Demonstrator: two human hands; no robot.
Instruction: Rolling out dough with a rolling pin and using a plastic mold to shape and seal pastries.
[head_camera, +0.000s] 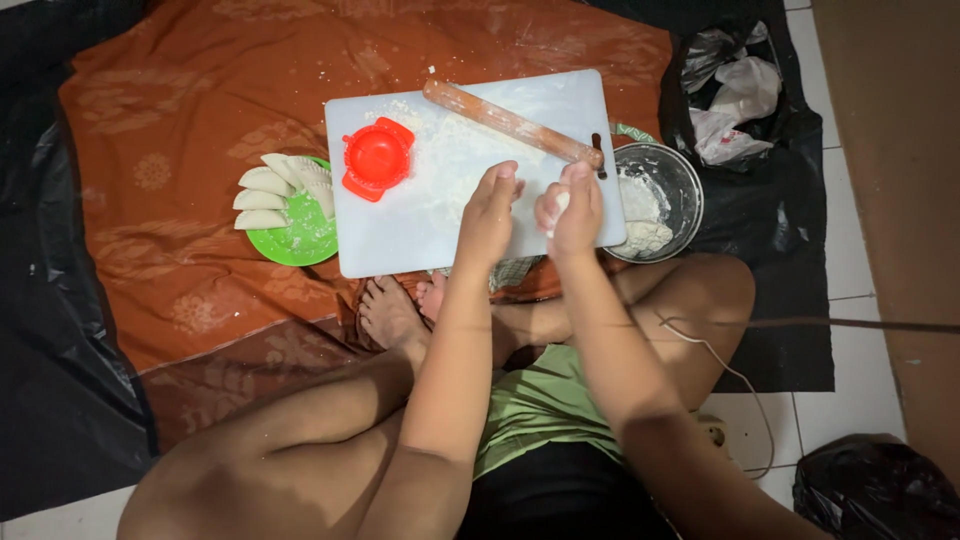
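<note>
- Dough piece (561, 203): we see a small white lump pinched in the fingertips of our right hand (572, 212), over the near right corner of the white cutting board (420, 225).
- Left hand (488, 215): fingers loosely curled just beside it, gripping nothing.
- Handling: we judge the lump soft, light and sticky; best held lightly at its edges.
- Surroundings: red dumpling press (377, 158), wooden rolling pin (510, 122), metal bowl (668, 190) of dough, green plate (305, 240) of folded dumplings (280, 188).
</note>
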